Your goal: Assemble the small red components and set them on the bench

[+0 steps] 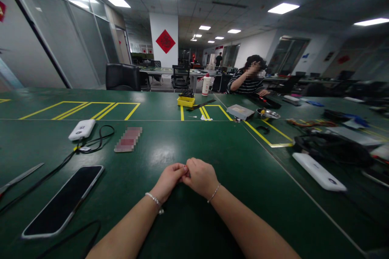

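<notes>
My left hand (167,180) and my right hand (201,176) meet over the green table (243,170), fingers curled and pressed together. Whatever may lie between the fingertips is hidden. A bracelet circles each wrist. To the left of my hands lies a blurred reddish card-like rectangle (129,139). Farther left, a smartphone (64,200) with a dark screen and pale case lies flat. Behind it sits a white power-bank-like device (82,129) beside a black cable (101,139).
Scissors (22,177) lie at the left edge. A yellow tray (186,101), a bottle (206,85) and a grey box (240,112) stand farther back. A white device (319,172) lies at right. A person in a striped shirt (247,83) sits across the table.
</notes>
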Motion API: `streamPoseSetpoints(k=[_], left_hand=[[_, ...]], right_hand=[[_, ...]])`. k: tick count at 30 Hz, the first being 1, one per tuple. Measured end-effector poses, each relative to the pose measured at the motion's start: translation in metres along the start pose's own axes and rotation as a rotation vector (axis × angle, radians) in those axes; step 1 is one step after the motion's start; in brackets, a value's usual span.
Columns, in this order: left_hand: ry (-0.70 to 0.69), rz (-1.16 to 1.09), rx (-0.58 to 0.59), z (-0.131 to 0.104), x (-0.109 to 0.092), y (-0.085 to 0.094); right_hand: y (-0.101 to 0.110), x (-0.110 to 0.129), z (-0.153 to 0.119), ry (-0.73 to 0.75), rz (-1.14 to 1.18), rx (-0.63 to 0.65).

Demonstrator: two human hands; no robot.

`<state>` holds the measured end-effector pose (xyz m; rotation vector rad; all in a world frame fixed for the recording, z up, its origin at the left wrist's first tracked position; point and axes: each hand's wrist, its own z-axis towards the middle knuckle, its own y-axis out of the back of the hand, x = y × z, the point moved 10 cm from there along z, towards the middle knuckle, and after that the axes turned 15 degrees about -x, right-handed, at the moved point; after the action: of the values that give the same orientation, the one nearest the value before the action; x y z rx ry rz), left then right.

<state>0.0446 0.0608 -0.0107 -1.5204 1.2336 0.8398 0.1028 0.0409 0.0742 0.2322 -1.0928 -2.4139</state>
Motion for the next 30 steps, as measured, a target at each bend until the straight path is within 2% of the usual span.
streamPoseSetpoints(k=[5, 18, 26, 28, 30], left_hand=[[-0.032, 0.084, -0.037, 0.002, 0.002, 0.003], [-0.073, 0.139, -0.127, 0.001, -0.005, 0.009], [-0.214, 0.246, -0.270, 0.002, -0.013, 0.019], [-0.201, 0.194, -0.242, 0.002, -0.012, 0.017], [-0.141, 0.031, -0.162, 0.002, -0.010, 0.012]], right_hand=[[0.000, 0.001, 0.000, 0.010, -0.002, 0.003], [-0.005, 0.000, -0.002, -0.016, 0.003, 0.010], [-0.007, -0.002, -0.003, -0.053, -0.019, 0.021], [-0.005, -0.003, -0.003, -0.064, 0.009, -0.006], [0.000, -0.006, -0.001, -0.092, 0.066, -0.057]])
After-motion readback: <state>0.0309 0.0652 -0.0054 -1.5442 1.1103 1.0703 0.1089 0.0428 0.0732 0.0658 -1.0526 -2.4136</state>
